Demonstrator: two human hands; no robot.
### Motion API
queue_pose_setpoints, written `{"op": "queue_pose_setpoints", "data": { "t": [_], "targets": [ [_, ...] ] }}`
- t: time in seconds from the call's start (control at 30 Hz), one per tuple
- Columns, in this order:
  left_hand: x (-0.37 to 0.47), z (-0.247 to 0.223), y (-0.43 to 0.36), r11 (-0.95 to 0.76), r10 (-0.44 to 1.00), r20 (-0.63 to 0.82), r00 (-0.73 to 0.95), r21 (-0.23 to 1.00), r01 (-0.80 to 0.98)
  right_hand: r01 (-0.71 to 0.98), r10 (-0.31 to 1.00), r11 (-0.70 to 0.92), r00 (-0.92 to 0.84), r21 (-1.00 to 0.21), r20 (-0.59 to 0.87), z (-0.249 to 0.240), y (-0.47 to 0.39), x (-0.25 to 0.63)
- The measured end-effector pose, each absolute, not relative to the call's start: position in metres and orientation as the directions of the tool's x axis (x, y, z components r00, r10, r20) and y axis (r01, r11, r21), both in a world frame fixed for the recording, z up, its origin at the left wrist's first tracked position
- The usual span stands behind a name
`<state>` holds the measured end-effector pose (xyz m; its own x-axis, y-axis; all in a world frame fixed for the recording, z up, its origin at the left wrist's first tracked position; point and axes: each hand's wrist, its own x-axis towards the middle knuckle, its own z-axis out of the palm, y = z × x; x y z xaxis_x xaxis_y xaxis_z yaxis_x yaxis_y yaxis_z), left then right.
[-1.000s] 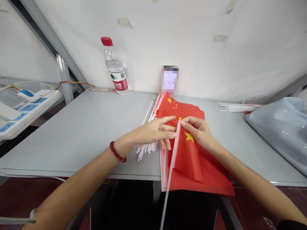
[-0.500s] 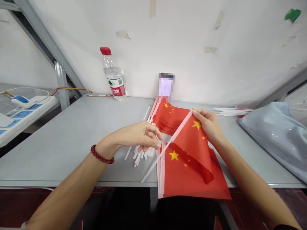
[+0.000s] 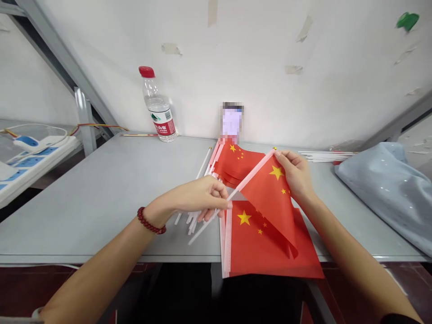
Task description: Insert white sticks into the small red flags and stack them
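My right hand (image 3: 297,173) pinches the upper corner of a small red flag (image 3: 272,193) with yellow stars, just below the gold tip of its white stick. The flag hangs down and curls at its lower end. Lower on that white stick (image 3: 205,227), my left hand (image 3: 214,198) has its thumb and fingers closed round it. Beneath lies a stack of red flags (image 3: 273,252), overhanging the table's front edge. Behind my left hand, several flags on white sticks (image 3: 243,162) are piled, their stick ends partly hidden by the hand.
A water bottle (image 3: 162,114) and a pixelated phone (image 3: 231,121) stand by the wall on the grey table (image 3: 101,193). At the right are white sticks (image 3: 327,156) and a light blue cloth (image 3: 388,180). A power strip (image 3: 37,162) lies at the left.
My left hand has moved right and closed on the stick. The held flag's tip has risen slightly, and its stick's lower end has shifted left and up.
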<state>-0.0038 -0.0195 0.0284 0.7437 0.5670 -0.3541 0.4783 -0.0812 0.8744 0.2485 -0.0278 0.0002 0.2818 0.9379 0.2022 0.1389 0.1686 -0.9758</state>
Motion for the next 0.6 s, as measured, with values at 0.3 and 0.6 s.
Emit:
{"op": "queue_pose_setpoints", "data": {
  "t": [0.3,0.6],
  "targets": [
    [-0.007,0.027,-0.006,-0.092,0.931,-0.071,0.357,0.904,0.418,0.495,0.866,0.243,0.277,-0.834,0.416,-0.013,-0.012,0.264],
    [-0.003,0.009,0.005,-0.235,0.970,0.123,0.212,0.711,0.663,0.687,0.931,0.127,0.167,-0.716,0.325,-0.021,-0.012,0.261]
  ]
}}
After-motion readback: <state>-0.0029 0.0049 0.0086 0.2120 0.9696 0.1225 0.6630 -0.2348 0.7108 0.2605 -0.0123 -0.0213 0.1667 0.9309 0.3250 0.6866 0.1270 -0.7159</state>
